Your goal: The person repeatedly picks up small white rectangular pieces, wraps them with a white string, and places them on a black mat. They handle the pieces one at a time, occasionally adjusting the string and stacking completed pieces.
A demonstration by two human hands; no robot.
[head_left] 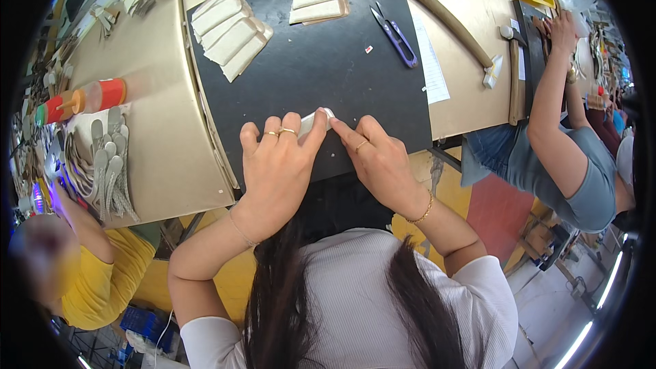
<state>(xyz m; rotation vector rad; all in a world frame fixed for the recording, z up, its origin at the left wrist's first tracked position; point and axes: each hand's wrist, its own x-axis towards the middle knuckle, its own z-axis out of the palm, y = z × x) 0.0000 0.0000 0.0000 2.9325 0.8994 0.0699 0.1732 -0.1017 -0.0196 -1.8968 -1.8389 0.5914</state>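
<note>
1. Being held over the near part of the black mat (307, 72), a narrow pale piece (309, 124) is mostly covered by fingers.
2. It is clamped by the left hand (275, 167), whose index fingertip is laid near its far end.
3. The right hand (378, 160) is closed on the same end, its index fingertip pressed there; both thumbs are hidden.
4. Two fanned stacks (232, 33) of pale pieces are laid farther up the mat, well apart from the hands.
5. Purple-handled snips (405, 48) are laid, blades parted, near the mat's right edge.
6. Beyond that edge, a curved wooden stick (447, 16) and a hammer (514, 82) are seen.
</note>
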